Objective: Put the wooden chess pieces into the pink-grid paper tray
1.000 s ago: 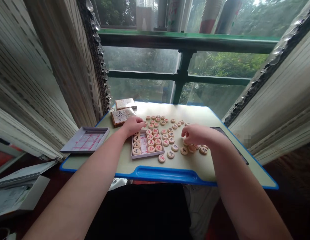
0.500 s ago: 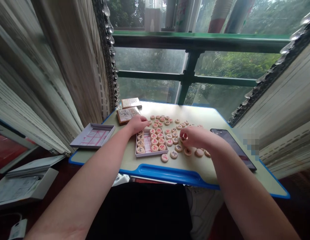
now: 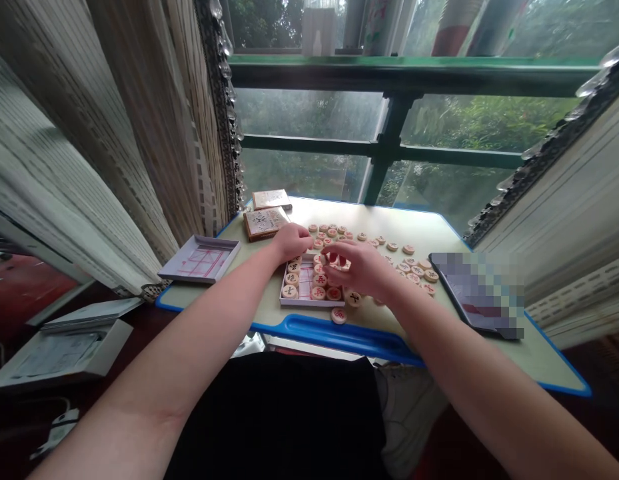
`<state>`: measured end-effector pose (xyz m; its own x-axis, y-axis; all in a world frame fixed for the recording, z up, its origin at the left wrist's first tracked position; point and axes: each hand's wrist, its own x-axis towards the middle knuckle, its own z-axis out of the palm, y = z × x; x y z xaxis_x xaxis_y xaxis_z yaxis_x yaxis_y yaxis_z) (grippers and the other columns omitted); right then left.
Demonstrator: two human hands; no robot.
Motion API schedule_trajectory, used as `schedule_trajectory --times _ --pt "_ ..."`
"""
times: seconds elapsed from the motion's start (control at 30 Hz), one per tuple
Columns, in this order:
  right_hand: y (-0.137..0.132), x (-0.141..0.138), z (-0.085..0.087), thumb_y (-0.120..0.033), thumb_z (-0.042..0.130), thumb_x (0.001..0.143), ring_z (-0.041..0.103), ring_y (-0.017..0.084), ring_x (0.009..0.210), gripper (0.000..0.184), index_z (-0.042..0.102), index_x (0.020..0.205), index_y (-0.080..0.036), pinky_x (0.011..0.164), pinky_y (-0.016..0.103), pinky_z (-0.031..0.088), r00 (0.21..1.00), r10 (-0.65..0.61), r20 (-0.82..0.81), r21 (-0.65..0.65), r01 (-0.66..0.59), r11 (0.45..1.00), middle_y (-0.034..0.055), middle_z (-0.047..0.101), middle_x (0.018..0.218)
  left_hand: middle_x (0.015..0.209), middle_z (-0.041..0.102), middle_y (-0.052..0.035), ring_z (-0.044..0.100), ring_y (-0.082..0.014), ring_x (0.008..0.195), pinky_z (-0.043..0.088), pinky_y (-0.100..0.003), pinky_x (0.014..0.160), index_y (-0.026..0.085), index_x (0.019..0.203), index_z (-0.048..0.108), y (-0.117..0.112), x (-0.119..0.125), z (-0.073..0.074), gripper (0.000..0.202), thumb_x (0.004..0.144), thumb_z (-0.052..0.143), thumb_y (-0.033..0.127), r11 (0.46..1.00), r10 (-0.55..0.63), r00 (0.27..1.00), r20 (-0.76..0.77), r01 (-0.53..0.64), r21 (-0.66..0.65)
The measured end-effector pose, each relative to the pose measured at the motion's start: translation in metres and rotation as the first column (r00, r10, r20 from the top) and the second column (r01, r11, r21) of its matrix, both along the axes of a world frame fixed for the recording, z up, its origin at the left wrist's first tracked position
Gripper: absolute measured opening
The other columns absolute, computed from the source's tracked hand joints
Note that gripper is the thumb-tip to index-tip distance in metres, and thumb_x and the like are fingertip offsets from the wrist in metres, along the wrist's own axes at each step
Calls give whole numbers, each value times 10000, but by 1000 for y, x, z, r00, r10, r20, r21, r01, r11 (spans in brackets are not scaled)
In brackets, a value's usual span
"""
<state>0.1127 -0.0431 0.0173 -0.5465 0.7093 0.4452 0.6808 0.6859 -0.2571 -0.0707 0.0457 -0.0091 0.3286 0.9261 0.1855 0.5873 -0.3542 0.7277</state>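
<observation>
A shallow white box tray (image 3: 313, 303) holds round wooden Chinese chess pieces with carved characters, black ones in a left column and red ones in two right columns. A bare strip with red printed lines lies between. My left hand (image 3: 295, 241) is at the tray's far left corner, its fingers closed; whatever they hold is hidden. Over the tray's right side, my right hand (image 3: 362, 267) has its fingers curved round a Chinese chess piece, mostly hidden by the fingers. One loose red piece (image 3: 338, 315) lies by the tray's near edge.
More loose pieces (image 3: 408, 249) are scattered behind and right of the tray. An upturned box lid (image 3: 202, 259) lies left, with two boxes (image 3: 266, 223) behind. A dark tablet (image 3: 462, 293) rests at right. The table's blue edge (image 3: 349, 333) has a groove.
My right hand has moved left from the loose pieces to above the tray's right columns. My left hand has stayed near the tray's far left corner. The view has shifted slightly.
</observation>
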Motion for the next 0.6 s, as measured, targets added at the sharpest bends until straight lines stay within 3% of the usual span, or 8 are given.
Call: schedule_trajectory --times 0.23,0.6 --pt "6 -11 -14 -227 575 800 588 194 828 279 659 1064 -195 746 333 477 998 66 -5 64 -66 996 105 624 1011 423 496 26 410 -92 443 315 -238 466 128 550 639 6 -2 -2 180 603 509 239 998 13 990 140 -5 -57" --pt "8 -14 -12 -233 595 780 598 246 919 253 644 1026 -199 839 397 472 998 58 -4 88 -57 994 86 681 975 407 456 33 375 -80 433 298 -239 468 126 510 601 6 -2 1 147 599 509 199 994 11 982 188 10 -109"
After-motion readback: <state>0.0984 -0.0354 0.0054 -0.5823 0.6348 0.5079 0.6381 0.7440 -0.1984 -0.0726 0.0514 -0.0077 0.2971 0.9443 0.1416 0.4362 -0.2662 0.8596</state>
